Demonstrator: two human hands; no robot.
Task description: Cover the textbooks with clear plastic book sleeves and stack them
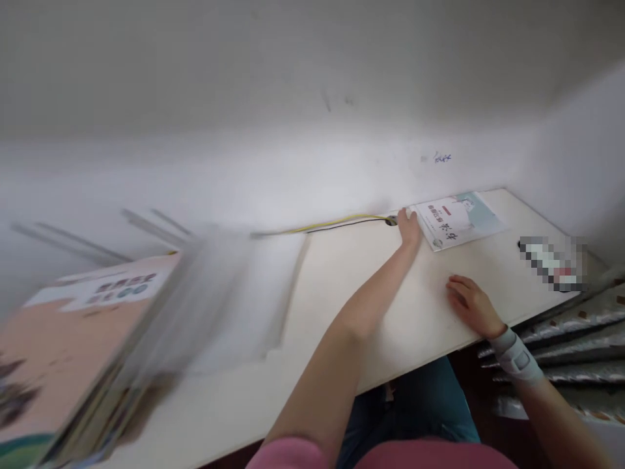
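Looks like the booklet (459,221) is being handled: left hand (409,227) at its edge, pinching? can't tell; right hand (471,305) loosely spread. Shifting it'd need grip.

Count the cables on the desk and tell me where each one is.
2: a yellow cable and a black cable, both running left along the desk's back edge from the hole beside the left hand. More may be hidden inside the hole.

Left hand (409,228) outstretched, right hand (473,305) half-curled
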